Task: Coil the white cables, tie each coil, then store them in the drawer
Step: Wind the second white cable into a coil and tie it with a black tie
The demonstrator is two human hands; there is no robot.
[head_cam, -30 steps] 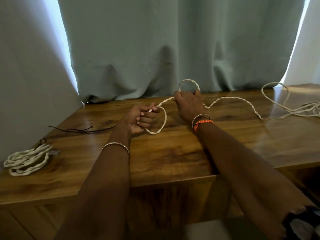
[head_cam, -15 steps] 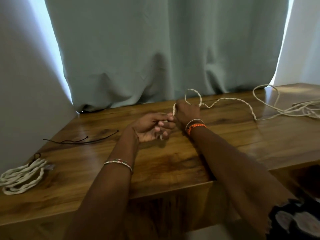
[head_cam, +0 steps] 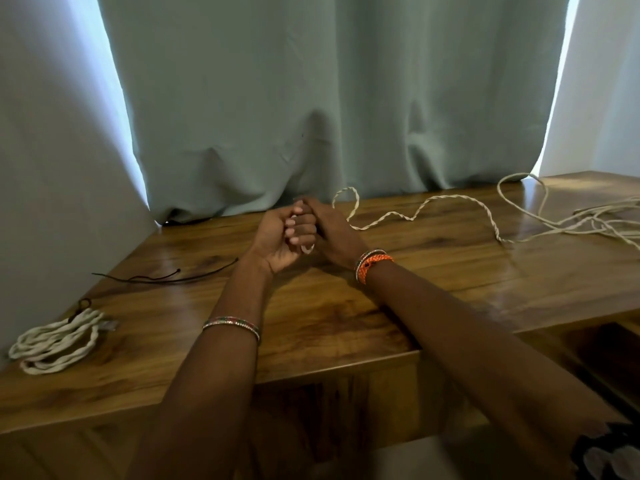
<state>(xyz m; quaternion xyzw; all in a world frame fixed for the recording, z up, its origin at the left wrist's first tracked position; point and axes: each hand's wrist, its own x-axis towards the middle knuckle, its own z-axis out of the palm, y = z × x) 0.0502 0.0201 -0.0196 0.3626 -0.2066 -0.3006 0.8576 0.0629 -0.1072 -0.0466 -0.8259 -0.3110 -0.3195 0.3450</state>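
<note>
Our left hand (head_cam: 282,233) and right hand (head_cam: 329,230) pressed together, fingers (head_cam: 299,230) curled tight around the white cable (head_cam: 429,202), its loose length trailing right of our fingers across the desk (head_cam: 346,317)

Wooden table (head_cam: 346,327): coiled cable (head_cam: 57,341), loose cable (head_cam: 450,202), dark tie (head_cam: 166,277).

A single head-worn wide-angle view looks forward and down, close over the bench (head_cam: 346,327), facing the curtain (head_cam: 311,98) behind.
</note>
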